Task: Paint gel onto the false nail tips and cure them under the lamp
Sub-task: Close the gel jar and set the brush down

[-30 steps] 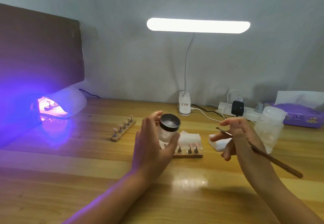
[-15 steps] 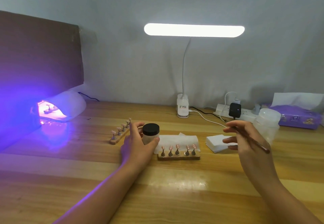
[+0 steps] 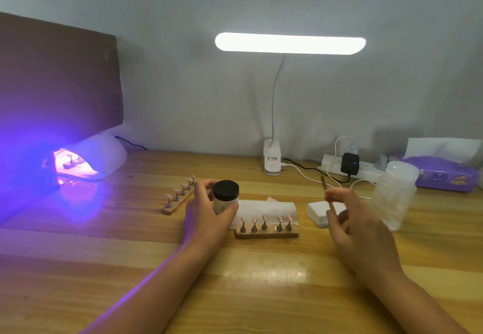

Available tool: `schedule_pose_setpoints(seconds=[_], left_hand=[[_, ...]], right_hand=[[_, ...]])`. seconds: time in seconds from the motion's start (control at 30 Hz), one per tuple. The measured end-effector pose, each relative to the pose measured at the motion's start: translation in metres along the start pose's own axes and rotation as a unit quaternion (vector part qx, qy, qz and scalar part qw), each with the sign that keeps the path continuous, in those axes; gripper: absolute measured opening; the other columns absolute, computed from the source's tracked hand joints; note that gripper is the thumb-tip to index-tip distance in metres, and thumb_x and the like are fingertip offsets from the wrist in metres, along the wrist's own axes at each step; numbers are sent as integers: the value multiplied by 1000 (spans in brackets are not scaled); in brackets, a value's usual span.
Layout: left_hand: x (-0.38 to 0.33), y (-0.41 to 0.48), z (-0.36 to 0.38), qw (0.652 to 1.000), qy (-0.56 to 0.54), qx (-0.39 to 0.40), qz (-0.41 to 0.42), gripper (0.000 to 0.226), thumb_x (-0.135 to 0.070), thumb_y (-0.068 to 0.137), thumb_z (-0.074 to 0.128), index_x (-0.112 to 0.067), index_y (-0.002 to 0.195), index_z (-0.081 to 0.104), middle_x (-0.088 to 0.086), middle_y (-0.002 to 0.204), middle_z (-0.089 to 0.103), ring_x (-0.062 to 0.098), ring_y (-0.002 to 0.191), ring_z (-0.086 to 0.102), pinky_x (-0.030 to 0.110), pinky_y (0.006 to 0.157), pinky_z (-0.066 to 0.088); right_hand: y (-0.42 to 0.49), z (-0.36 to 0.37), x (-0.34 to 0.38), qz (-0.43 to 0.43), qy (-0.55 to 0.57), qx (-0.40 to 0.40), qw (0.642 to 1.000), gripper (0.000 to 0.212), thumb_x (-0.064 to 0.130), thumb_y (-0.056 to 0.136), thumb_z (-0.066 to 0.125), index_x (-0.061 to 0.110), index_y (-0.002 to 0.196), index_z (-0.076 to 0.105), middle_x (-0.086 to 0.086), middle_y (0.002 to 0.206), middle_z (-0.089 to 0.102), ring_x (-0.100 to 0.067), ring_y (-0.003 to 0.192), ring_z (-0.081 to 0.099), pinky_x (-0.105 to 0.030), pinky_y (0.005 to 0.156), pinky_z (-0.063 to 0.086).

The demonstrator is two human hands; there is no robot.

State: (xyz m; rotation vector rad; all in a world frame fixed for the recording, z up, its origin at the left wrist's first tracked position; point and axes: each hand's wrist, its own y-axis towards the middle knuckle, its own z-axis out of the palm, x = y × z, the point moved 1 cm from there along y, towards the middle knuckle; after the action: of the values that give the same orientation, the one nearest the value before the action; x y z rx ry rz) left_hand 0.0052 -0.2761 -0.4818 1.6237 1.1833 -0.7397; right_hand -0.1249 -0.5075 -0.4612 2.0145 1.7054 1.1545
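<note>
Open tabletop [image 3: 261,281] lay in front; the nail stand [image 3: 266,234], white pad [image 3: 317,212] and plastic tub [image 3: 394,197] blocked the way behind.

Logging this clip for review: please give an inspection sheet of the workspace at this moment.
Surface: wooden table, glossy, purple glow at left.
Job's things: gel jar, black lid on; brush; front nail-tip stand, five tips; second stand left of the jar; third stand inside the lit curing lamp.
Clutter: white wipe behind the front stand; pad stack; translucent bottle; purple tissue box.
Grippers: left hand grips the gel jar; right hand pinches the brush, blurred.
Cables: white lead and black lead run toward the power strip; black adapter plugged in.
Surroundings: lit desk lamp, cardboard panel, grey wall.
</note>
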Motion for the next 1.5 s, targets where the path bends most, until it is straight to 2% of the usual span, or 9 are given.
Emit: schedule_pose_setpoints(seconds=[0.13,0.37,0.7,0.8,0.9,1.07,1.2,1.37,1.5], left_hand=[[0,0,0,1000,0,-1,3,62,-23,79,80,-25,128,41,-4,125,56,13,117,50,27,88,44],[-1,0,1,1000,-2,5,6,62,-24,79,81,-28,126,40,-6,124,55,12,117,51,29,90,47],[1,1,2,1000,5,24,-8,65,-26,80,80,-30,128,37,-6,127,54,16,119,50,30,93,44],[2,1,2,999,12,35,-15,65,-27,80,79,-30,129,36,-9,126,53,16,118,51,29,90,43],[3,1,3,999,13,38,-21,65,-27,80,79,-31,128,36,-10,123,53,17,114,54,30,89,45],[3,2,3,998,27,41,-25,66,-29,79,78,-31,129,34,-8,123,52,18,114,53,34,92,48],[3,2,2,998,34,48,-26,63,-32,80,77,-35,126,33,-9,122,51,19,114,52,39,94,48],[1,3,1,998,29,51,-27,61,-33,79,77,-35,123,35,-9,120,52,19,113,53,41,94,49],[3,8,-2,997,11,60,-41,66,-35,77,80,-32,127,37,-7,127,55,15,112,54,32,88,48]], right_hand=[[-5,4,4,-33,-57,81,995,26,19,89,66,33,109,58,17,94,61,-9,84,59,-36,63,55],[-5,10,7,-31,-138,134,981,18,32,96,57,34,113,62,16,102,62,-7,96,52,-26,73,50],[-7,8,17,-44,-106,112,987,24,17,84,74,21,107,66,5,98,64,-17,87,60,-37,67,54],[-12,8,28,-45,-83,85,992,20,25,82,75,26,90,57,11,78,57,-9,68,54,-30,53,50],[-19,15,34,-41,-87,95,991,25,42,84,66,32,86,43,13,67,50,-5,61,49,-23,48,44],[-23,24,32,-47,-122,136,982,40,70,83,46,37,100,32,15,87,50,-4,79,51,-21,66,49],[-23,26,33,-46,-126,159,978,52,79,79,37,40,112,26,17,94,49,-3,83,50,-15,67,41],[-23,21,37,-20,-129,176,976,64,83,77,38,38,121,25,17,99,51,-1,85,50,-15,71,46],[-27,30,53,40,-129,172,976,75,83,76,43,35,129,20,12,123,48,-8,110,47,-25,93,43]])
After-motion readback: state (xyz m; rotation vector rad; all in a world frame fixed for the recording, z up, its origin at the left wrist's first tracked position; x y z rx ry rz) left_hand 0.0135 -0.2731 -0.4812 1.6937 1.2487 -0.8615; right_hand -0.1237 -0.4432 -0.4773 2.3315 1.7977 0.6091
